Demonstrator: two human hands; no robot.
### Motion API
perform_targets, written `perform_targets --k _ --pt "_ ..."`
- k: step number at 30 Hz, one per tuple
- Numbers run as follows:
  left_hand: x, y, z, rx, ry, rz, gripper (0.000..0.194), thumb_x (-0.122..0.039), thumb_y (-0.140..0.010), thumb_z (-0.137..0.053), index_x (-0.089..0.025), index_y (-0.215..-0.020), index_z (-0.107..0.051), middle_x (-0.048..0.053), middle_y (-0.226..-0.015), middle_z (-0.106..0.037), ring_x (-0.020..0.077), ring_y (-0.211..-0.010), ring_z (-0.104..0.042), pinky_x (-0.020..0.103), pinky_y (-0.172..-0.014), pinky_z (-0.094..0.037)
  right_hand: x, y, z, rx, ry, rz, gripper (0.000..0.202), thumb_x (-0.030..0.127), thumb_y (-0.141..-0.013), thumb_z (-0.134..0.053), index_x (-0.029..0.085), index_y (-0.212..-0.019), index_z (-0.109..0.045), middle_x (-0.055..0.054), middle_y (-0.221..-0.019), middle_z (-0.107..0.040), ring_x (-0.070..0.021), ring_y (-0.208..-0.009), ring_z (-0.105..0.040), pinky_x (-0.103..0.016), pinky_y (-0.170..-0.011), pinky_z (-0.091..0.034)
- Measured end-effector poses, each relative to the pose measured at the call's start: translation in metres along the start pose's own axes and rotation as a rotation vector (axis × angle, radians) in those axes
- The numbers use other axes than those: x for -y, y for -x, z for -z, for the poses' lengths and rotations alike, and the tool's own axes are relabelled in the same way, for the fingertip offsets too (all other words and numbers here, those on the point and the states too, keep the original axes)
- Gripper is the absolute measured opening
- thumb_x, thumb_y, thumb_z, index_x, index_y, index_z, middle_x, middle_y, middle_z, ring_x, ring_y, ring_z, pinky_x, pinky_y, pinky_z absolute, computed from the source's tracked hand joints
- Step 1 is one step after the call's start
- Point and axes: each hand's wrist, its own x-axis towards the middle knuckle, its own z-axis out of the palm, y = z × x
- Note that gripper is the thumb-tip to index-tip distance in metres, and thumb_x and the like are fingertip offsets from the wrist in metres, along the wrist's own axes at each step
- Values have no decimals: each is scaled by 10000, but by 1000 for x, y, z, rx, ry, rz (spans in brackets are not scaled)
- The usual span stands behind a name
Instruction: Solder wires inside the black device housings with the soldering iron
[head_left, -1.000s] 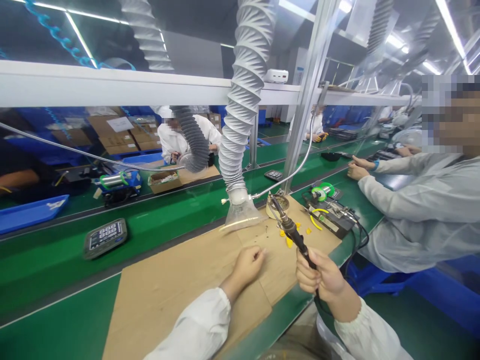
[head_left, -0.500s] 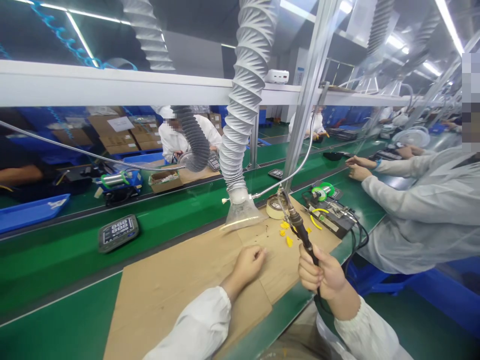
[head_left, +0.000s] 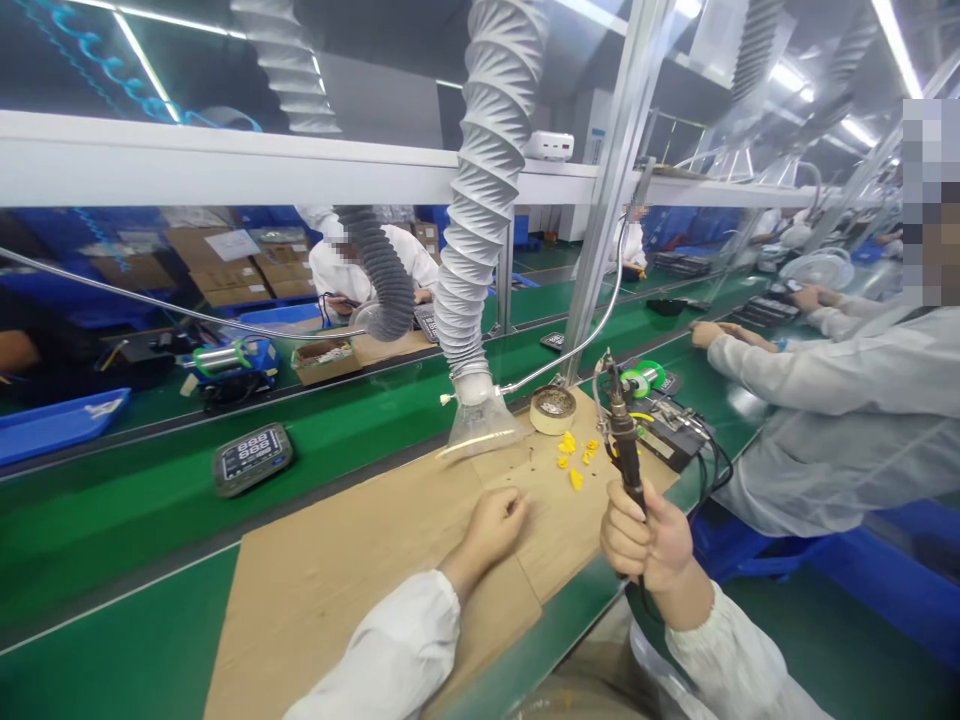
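Note:
My right hand (head_left: 646, 535) is wrapped around the handle of a soldering iron (head_left: 625, 430), which points upward with its metal tip end at the top. A thin tube runs along the iron's side, and a dark cord hangs below my grip. My left hand (head_left: 491, 522) rests curled in a loose fist on the brown cardboard sheet (head_left: 352, 560), with nothing visible in it. Between the hands and further back lie several yellow scraps (head_left: 576, 479). A round tin (head_left: 553, 410) with dark and silvery bits inside stands behind them.
A clear fume hood (head_left: 480, 425) on a ribbed duct hangs over the cardboard. On the green belt lies a display unit (head_left: 253, 460). Right of the iron are a green solder spool (head_left: 646, 378) and a black soldering feeder box (head_left: 675, 440). A co-worker's sleeve (head_left: 817, 385) reaches in at right.
My right hand has turned the soldering iron from leaning left to nearly upright, moving its tip right, away from the tin. The display unit has shifted right along the belt. My left hand stays put.

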Motion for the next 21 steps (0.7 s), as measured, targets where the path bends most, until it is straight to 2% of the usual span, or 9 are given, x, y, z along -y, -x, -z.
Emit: perform_targets --k 16,21 --pt "1 0 2 9 -14 -14 431 -448 -924 -462 -202 -592 -342 -39 -564 -383 123 -573 -366 277 -593 -230 0 8 7 -154 114 5 420 517 -973 -576 227 -768 -353 137 -476 -218 -32 -354 -19 -129 -325 -155" --pt "1 1 2 19 -19 -25 423 -446 -925 -458 -200 -598 -349 -37 -569 -394 124 -581 -376 275 -603 -239 0 7 4 -155 106 6 413 512 -975 -576 227 -771 -358 132 -475 -216 -38 -355 -26 -128 -333 -170"
